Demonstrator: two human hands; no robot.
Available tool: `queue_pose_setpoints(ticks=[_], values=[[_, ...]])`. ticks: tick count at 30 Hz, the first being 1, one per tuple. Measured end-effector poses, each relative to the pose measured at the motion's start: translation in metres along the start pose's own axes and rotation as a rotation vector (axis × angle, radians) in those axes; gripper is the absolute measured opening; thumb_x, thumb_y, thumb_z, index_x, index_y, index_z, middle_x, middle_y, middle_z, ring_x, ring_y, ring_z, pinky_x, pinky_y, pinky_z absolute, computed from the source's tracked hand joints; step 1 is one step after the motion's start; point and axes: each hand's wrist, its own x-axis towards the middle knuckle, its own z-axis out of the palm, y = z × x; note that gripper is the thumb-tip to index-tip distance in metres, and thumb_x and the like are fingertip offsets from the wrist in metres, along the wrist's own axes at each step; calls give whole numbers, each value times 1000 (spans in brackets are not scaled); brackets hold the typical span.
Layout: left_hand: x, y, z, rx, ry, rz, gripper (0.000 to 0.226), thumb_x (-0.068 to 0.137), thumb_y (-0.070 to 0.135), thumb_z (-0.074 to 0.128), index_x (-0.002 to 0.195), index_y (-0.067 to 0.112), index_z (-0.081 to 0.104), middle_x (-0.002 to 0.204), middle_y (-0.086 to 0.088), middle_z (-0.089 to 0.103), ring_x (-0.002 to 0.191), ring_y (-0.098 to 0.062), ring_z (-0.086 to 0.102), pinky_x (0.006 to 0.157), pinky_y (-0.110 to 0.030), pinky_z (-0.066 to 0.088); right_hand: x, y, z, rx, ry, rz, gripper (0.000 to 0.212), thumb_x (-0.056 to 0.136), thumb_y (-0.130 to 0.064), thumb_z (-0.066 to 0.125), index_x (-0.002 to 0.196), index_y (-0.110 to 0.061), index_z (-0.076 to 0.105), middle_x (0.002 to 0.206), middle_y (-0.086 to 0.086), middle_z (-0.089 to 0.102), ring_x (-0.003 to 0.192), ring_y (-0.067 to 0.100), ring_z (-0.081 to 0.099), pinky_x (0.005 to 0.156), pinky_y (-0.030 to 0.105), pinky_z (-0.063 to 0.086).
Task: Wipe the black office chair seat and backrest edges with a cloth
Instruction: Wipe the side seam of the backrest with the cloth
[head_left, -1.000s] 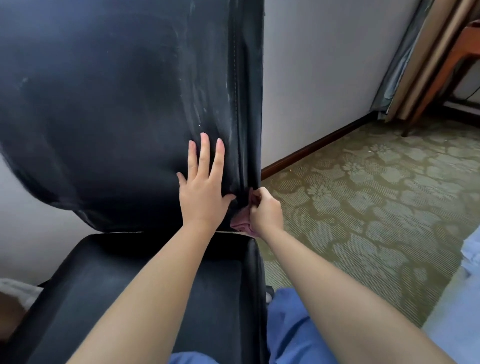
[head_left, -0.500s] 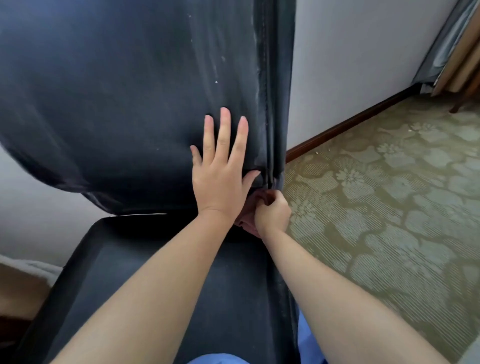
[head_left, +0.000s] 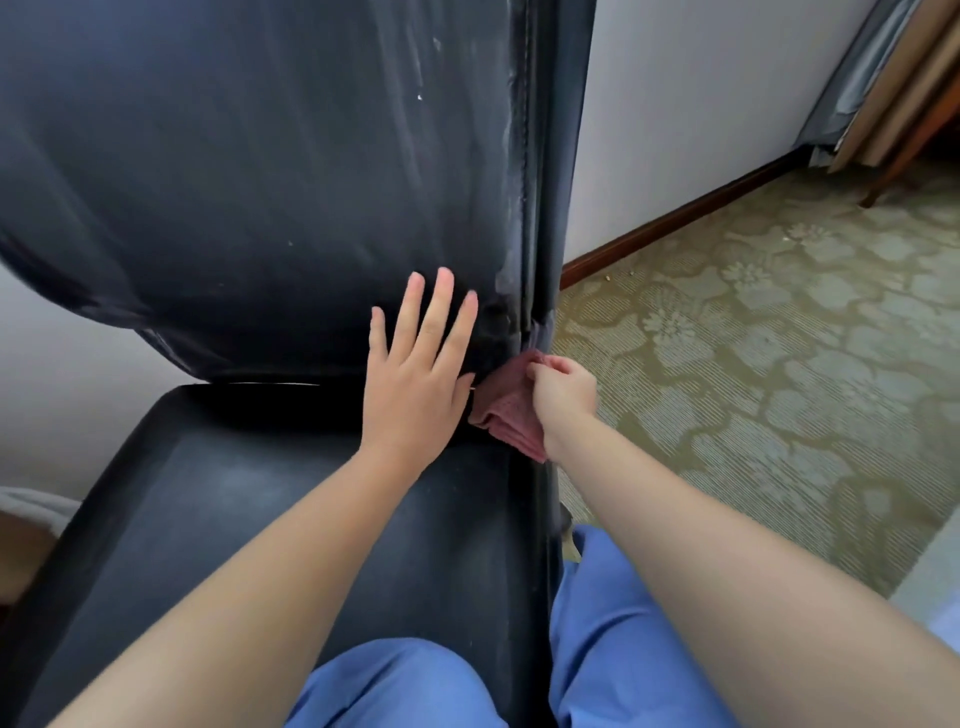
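Left hand (head_left: 415, 379) lies flat, fingers spread, on the backrest (head_left: 260, 171) to steady it, while the right hand (head_left: 563, 395) pinches the pink cloth (head_left: 506, 413) just beside those fingers, probably working the seam (head_left: 527, 208) above the seat (head_left: 260, 519).

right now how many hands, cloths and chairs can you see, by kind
hands: 2, left hand flat on the backrest, right hand pinching the cloth
cloths: 1, pink cloth at the backrest's right edge
chairs: 1, black chair
total: 4

Bare forearms without sleeves; blue trousers (head_left: 613, 649) cover both legs.
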Motion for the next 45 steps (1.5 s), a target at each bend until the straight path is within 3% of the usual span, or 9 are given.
queue_pose_setpoints(ticks=[9,16,20,24,29,34,37,41,45], values=[[-26,-2,28,22,-94,53,65,86,19,52,144,7,28,154,-10,15,142,-32,16,108,-60,26,-4,11,11,368,-157,-15,18,89,-13,61,107,-10,65,106,11,68,100,25,65,90,40,53],[-36,-6,54,-148,-195,66,55,84,20,47,135,0,47,136,-14,53,121,-27,45,97,-45,47,8,12,32,268,69,-215,10,89,-15,62,82,-21,63,89,-3,67,90,14,63,84,26,51],[-40,-1,69,-220,-301,-42,55,85,23,51,134,-2,48,131,-17,56,114,-33,56,92,-44,50,19,11,39,151,164,-258,9,89,-19,61,91,-16,69,90,-2,69,86,13,62,77,24,47],[-35,2,80,-241,-302,-87,55,85,20,56,134,-3,47,133,-19,53,117,-36,54,94,-46,48,30,13,43,31,185,-216,12,88,-26,61,80,-18,66,82,-2,67,79,14,61,69,23,42],[-37,4,83,-261,-325,-105,53,84,19,44,134,2,49,137,-17,48,119,-34,50,95,-46,47,44,28,40,-40,171,74,13,85,-23,66,89,-12,70,91,6,69,88,25,64,82,34,52],[-39,7,84,-287,-264,-171,58,80,16,37,137,5,45,137,-17,47,120,-31,45,94,-45,46,35,23,33,-67,130,-301,25,86,-22,62,63,-12,60,62,0,57,62,12,49,64,30,44],[-40,8,84,-289,-253,-182,60,80,15,36,139,6,42,138,-17,47,119,-29,44,93,-45,47,33,19,31,-19,147,-469,25,85,-21,62,67,-3,59,63,11,58,62,11,46,63,33,42],[-40,8,85,-301,-272,-193,63,79,16,34,140,7,40,137,-17,47,117,-31,46,89,-44,49,36,21,36,-99,173,-337,15,87,-29,62,75,-19,64,67,-7,60,68,10,55,63,23,37],[-40,8,86,-322,-307,-224,63,80,18,32,142,10,37,137,-15,47,115,-31,50,85,-44,52,48,38,38,-197,182,-61,13,85,-34,62,76,-25,65,78,-4,64,85,20,62,74,29,48]])
